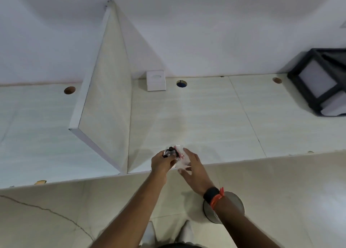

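Grip matters most here: the left hand [162,162], at 9 o'clock of the clear packet [180,158], curls its fingers round the end that holds the black piece [170,152]. That pinch wants to be firm but gentle, so the thin film does not tear. The packet is held just above the front edge of the surface [206,127]. Its long axis seems to run from 11 to 5 o'clock, with the dark end pointing towards 11. At 3 o'clock the right hand [195,170] is spread, its thumb and fairly straight fingers steadying the packet.
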`<state>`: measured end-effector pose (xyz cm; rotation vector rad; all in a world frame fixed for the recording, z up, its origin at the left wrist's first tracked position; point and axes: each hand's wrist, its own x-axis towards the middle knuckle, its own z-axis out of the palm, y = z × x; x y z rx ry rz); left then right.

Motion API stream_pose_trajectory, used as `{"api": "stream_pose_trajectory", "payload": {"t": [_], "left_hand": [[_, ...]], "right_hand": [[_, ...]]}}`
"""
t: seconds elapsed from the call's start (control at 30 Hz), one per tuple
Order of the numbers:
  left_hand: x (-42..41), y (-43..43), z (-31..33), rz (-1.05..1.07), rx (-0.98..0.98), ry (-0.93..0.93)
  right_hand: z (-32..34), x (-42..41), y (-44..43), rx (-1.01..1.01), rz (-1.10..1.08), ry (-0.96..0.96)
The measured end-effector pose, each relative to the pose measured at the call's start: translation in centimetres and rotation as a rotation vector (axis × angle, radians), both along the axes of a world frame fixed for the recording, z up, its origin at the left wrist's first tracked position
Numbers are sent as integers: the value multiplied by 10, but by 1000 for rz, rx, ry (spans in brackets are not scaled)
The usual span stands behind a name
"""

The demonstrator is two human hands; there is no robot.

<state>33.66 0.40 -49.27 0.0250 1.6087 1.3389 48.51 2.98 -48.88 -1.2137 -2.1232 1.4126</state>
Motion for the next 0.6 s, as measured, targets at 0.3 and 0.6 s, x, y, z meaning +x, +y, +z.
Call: {"api": "stream_pose_trajectory", "payload": {"t": [0.3,0.6], "left_hand": [[17,-2,4,-657,-136,247],[76,-27,-49,-953,-163,242]], "right_hand": [[1,8,-16,105,-387,-199],[-41,56,-75,77,-417,-468]]}}
